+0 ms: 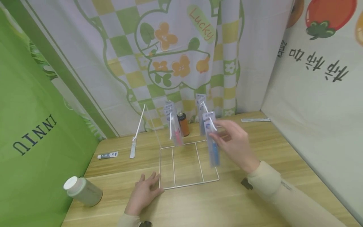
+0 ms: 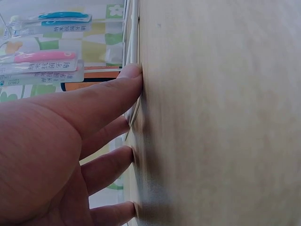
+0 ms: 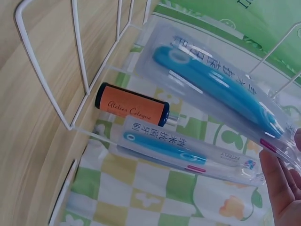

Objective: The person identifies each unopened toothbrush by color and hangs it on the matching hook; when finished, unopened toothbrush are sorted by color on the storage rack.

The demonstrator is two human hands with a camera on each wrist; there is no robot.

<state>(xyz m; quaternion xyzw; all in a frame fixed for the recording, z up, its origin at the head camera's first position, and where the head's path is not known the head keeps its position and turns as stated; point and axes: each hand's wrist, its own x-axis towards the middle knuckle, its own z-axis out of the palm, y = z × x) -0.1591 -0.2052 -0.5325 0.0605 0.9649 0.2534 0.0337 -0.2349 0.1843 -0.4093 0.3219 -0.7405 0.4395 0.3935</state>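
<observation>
A white wire display rack stands on the table, its base frame (image 1: 195, 183) flat on the wood. My right hand (image 1: 236, 146) pinches the upper part of a packaged blue toothbrush (image 1: 214, 154) at the tip of the rack's right hook. Behind it, another packaged blue toothbrush (image 3: 164, 146) hangs further back. Pink toothbrush packs (image 1: 177, 134) hang on the middle hook. Fingers extended, my left hand (image 1: 144, 193) rests on the table, thumb and fingertips against the base's near left corner. In the left wrist view the thumb (image 2: 108, 94) lies along the wire.
An orange bottle (image 1: 183, 126) with a black cap stands behind the rack. On the left are a toothpaste tube (image 1: 107, 155) and a tilted-looking green jar (image 1: 86, 192) with a white lid. A label strip (image 1: 132, 148) hangs from the left hook. A flat strip (image 1: 255, 119) lies at the back right.
</observation>
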